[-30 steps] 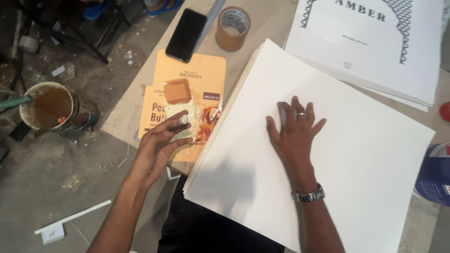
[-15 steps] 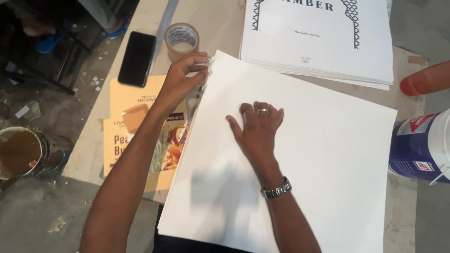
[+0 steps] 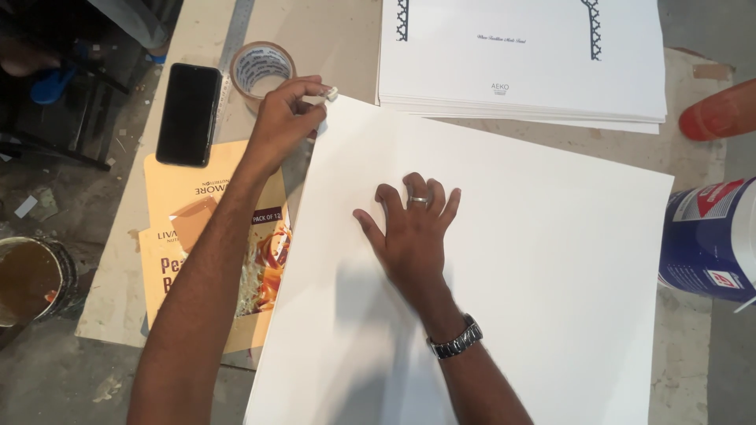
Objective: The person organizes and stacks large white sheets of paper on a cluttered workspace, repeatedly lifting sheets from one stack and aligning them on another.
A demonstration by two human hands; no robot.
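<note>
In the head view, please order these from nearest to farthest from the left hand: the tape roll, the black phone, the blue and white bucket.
From the left hand, which pinches the top left corner of the white sheet:
1. Tape roll, just above and left of the hand, almost touching it.
2. Black phone, further left on the board.
3. Blue and white bucket, far away at the right edge.

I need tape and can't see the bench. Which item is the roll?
Start at the big white sheet under both hands. Just beyond its top-left corner, pinched by the left hand, sits the tape roll: a brown ring, unlike the flat black phone beside it.
</note>
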